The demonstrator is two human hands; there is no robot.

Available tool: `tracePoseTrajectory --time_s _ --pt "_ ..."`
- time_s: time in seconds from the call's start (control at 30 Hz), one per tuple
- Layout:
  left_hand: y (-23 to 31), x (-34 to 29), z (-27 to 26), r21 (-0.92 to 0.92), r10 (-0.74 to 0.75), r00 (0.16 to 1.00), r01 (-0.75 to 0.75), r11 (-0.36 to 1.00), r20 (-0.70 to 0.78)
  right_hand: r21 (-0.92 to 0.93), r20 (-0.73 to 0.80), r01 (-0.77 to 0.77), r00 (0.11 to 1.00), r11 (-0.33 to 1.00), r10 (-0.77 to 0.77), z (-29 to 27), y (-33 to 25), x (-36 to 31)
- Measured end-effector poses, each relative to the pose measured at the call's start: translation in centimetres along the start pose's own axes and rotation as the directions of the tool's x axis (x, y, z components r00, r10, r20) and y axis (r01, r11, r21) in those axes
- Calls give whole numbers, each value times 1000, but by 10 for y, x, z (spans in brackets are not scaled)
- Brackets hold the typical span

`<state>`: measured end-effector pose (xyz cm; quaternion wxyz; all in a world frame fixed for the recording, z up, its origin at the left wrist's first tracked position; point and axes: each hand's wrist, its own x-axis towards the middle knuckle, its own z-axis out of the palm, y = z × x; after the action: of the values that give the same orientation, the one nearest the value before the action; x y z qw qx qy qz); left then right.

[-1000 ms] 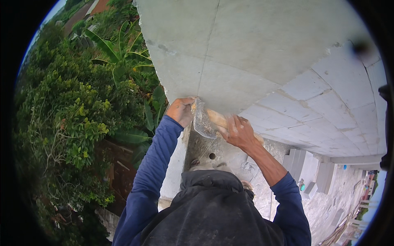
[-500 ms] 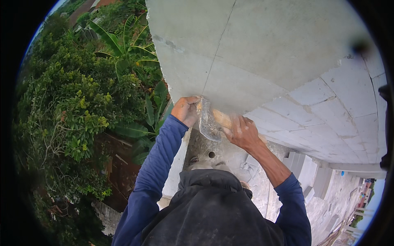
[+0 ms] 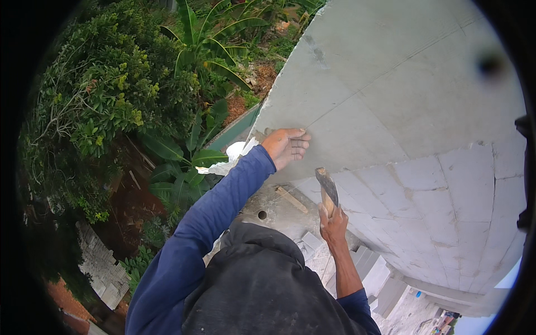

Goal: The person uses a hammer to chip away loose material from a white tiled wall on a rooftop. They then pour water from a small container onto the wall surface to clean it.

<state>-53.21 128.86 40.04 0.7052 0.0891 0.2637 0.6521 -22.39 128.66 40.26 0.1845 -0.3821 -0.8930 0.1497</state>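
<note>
- The right hand (image 3: 333, 224) is closed around the wooden handle of the hatchet (image 3: 326, 185), just below its head; the head sticks up ahead of that hand, apart from the wall.
- The left hand (image 3: 288, 148), ahead and to the left of the right one, is half curled against the grey wall (image 3: 357, 72), thumb and fingertips close together at the lower end of a thin dark line (image 3: 363, 89). I cannot tell whether it pinches something small.
- The likeliest harm, I judge, is a knock to the left fingers: the metal head is near them, and a stray swing or a loose right grip would cause it.
- Below the left hand, a wood strip (image 3: 291, 200) lies on the floor (image 3: 282, 215); a foot set on it could roll or slip.
- Nearer the body than the strip, a round hole (image 3: 262, 215) in the floor could swallow anything small that drops from the left fingers.
- Just left of the left hand is the wall's rough edge, with plants (image 3: 195, 139) beyond; a piece let go on that side could be lost.
- Beyond the left wrist, a white thing (image 3: 235, 149) shows in part; it may be a container, but neither its shape nor any contents can be made out.
</note>
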Motion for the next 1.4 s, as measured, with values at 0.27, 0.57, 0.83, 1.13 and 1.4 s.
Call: tracePoseTrajectory --time_s 0.27,0.57,0.83,1.13,1.4 --pt "-9 1 16 -224 -51 986 14 974 -161 19 -22 -58 998 998 58 4 3 -38" --pt "-2 -7 34 -244 11 960 -82 966 -279 112 -67 -221 971 969 229 9 13 -76" --pt "-33 -73 59 941 338 878 -319 -113 338 408 -84 -429 861 806 501 -35 -17 -49" --pt "-38 -71 134 469 99 559 -572 -673 823 665 -289 -117 870 737 399 -117 -81 41" --pt "-43 -68 154 527 393 357 -647 -550 848 819 -301 -10 843 574 446 -136 -83 53"
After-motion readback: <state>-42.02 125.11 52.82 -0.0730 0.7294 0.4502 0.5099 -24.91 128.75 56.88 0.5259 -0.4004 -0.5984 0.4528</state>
